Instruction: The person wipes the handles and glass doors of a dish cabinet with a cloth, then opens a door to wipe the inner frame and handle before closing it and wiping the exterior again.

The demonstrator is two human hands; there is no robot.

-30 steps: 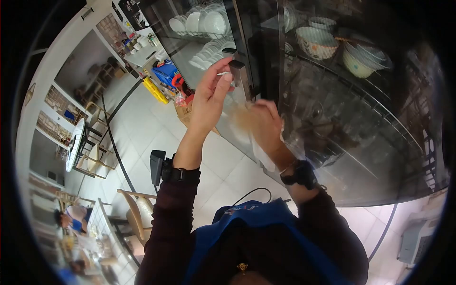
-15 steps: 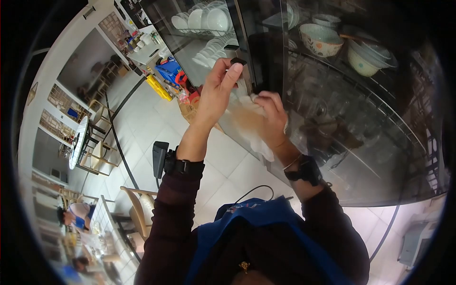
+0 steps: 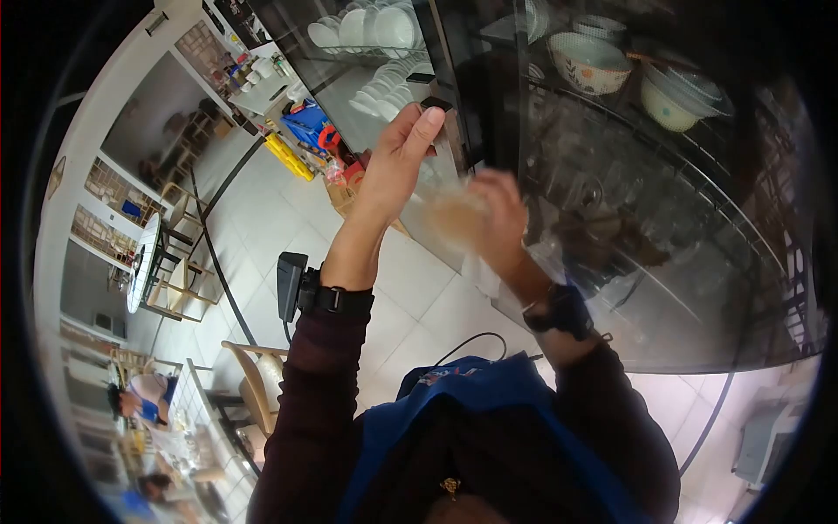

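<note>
My left hand (image 3: 394, 166) is closed round the metal handle (image 3: 449, 140) of the glass-fronted cabinet (image 3: 628, 341), its thumb beside the handle's black end. Lower and to the right, my right hand (image 3: 502, 218) has its fingers curled on a pale cloth (image 3: 454, 214) against the cabinet door. Motion smears this hand and the cloth. Behind the glass, patterned bowls (image 3: 589, 65) stand on a wire shelf. White plates (image 3: 393, 31) sit in a rack at upper left inside the cabinet.
A blue crate (image 3: 305, 127), a yellow object (image 3: 288, 157) and a red-brown box (image 3: 345, 183) stand left of the cabinet. A wooden chair (image 3: 253, 384) is close to my left side. Other people (image 3: 148, 393) are at a table at lower left. A cable (image 3: 471, 336) loops near my apron.
My right hand and the cloth blur with movement, and the cloth looks more bunched up now. My left hand keeps its hold on the handle. The view has shifted slightly.
</note>
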